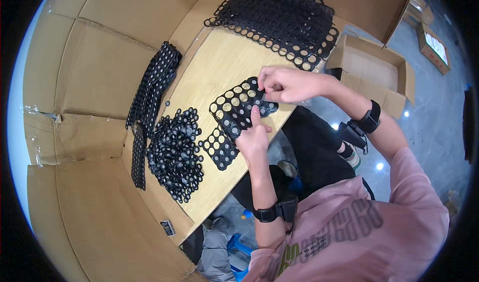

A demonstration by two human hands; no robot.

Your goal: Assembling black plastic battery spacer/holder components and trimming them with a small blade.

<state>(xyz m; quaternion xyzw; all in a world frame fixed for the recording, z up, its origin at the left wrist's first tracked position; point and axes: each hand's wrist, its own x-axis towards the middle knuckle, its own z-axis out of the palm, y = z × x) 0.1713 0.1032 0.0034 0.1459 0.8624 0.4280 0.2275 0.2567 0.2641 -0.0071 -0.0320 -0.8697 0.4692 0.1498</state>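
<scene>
Your left hand (253, 138) grips the black perforated sheet (240, 113) mid-frame, thumb on top, presumably bracing it. Your right hand (288, 85) curls its fingers at the edge; whether they pinch, I cannot tell.

- Perforated sheet (234, 116) between the hands: black, looks like rubber or soft plastic, with a slight sheen; the discs set in it are pale and smooth.
- Loose ring pile (175, 155): the same black material, faintly glossy, bumpy as a heap.
- Sheet stack (279, 20): black, rubbery-looking, dull to softly shiny.
- Tabletop (209, 67): pale wood grain, smooth.
- Surrounding walls (100, 77): brown cardboard, mostly matt, creased.
- Floor (424, 142): polished, throwing back bright spots.
- Shirt (344, 222): soft pink cloth, matt.
</scene>
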